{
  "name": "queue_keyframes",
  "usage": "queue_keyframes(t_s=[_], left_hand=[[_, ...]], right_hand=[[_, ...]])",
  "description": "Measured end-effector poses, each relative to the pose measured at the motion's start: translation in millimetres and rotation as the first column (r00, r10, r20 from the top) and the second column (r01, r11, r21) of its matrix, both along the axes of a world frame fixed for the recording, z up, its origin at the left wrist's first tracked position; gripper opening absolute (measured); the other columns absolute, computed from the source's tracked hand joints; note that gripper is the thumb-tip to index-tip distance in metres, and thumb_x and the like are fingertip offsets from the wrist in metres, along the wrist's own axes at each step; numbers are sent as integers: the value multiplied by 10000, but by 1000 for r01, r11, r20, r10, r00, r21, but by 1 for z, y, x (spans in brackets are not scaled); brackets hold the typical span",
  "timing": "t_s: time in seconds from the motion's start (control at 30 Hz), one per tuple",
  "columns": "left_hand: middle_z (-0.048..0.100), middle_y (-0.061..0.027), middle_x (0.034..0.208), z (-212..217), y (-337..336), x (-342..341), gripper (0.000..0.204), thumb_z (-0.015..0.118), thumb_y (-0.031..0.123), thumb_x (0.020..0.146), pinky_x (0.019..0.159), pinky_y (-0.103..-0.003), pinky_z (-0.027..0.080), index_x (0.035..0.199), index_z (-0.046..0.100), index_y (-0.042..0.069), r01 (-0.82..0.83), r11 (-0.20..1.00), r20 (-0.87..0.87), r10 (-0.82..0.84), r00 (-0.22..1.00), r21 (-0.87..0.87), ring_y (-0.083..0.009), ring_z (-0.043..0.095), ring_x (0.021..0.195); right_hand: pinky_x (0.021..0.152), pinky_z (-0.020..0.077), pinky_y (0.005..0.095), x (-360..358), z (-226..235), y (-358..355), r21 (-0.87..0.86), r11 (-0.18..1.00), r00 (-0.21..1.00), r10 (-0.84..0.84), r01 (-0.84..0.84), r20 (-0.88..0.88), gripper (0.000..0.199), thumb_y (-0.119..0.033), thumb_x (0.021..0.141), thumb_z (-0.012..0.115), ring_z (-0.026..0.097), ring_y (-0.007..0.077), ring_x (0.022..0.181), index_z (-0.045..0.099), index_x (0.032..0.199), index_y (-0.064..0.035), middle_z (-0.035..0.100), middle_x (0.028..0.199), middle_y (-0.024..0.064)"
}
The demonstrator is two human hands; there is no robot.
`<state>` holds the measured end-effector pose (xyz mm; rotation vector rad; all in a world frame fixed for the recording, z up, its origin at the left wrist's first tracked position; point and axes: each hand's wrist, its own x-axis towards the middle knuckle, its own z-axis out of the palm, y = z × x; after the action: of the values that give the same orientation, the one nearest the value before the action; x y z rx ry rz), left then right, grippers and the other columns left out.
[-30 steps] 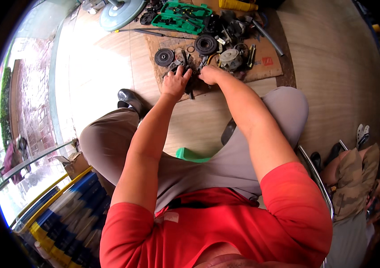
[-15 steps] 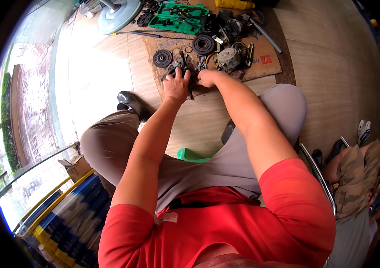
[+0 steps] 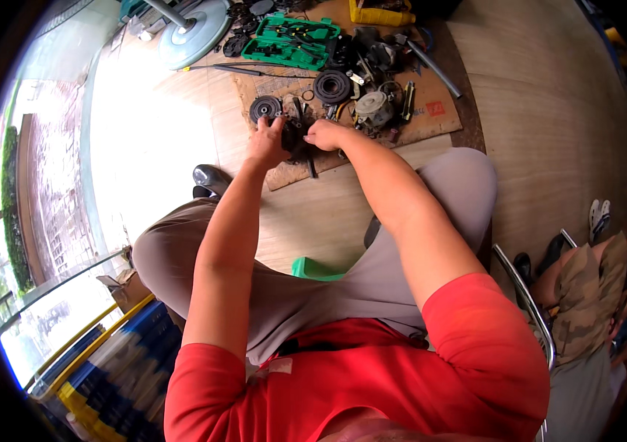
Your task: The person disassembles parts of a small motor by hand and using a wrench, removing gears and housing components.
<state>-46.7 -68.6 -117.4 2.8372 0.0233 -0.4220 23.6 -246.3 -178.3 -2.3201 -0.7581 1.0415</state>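
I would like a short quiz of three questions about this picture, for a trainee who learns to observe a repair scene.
1. True or false: both hands, left hand and right hand, meet at one dark part over the cardboard sheet.
2. What lies beyond the cardboard, at the top? A) a green tool case B) a red bucket C) a white towel
3. Fill in: the person's shirt is ____.

Key: 1 true; 2 A; 3 red. Whether each grip is closed on the dark part cannot be told; it is too small.
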Motion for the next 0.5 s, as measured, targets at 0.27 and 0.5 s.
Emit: queue_keyframes(t_s=[0.27, 0.5], left_hand=[[516, -237, 1207, -20, 26, 20, 887, 852, 282, 575, 899, -426, 502, 1346, 445, 120, -300, 945, 15, 305, 952, -129, -394, 575, 1067], [497, -236, 1226, -9, 7, 2, 837, 834, 249, 584, 886, -448, 503, 1325, 461, 138, -101, 994, 140, 107, 984, -52, -403, 579, 1050]], right_hand=[[877, 477, 465, 17, 7, -9, -1, 983, 958, -178, 183, 227, 361, -335, 944, 497, 607, 386, 1006, 698, 952, -35, 655, 1034, 207], [929, 472, 443, 14, 41, -23, -81, 990, 970, -91, 111, 226, 377, -351, 941, 522, 595, 355, 1089, 676, 1075, -34, 635, 1149, 200]])
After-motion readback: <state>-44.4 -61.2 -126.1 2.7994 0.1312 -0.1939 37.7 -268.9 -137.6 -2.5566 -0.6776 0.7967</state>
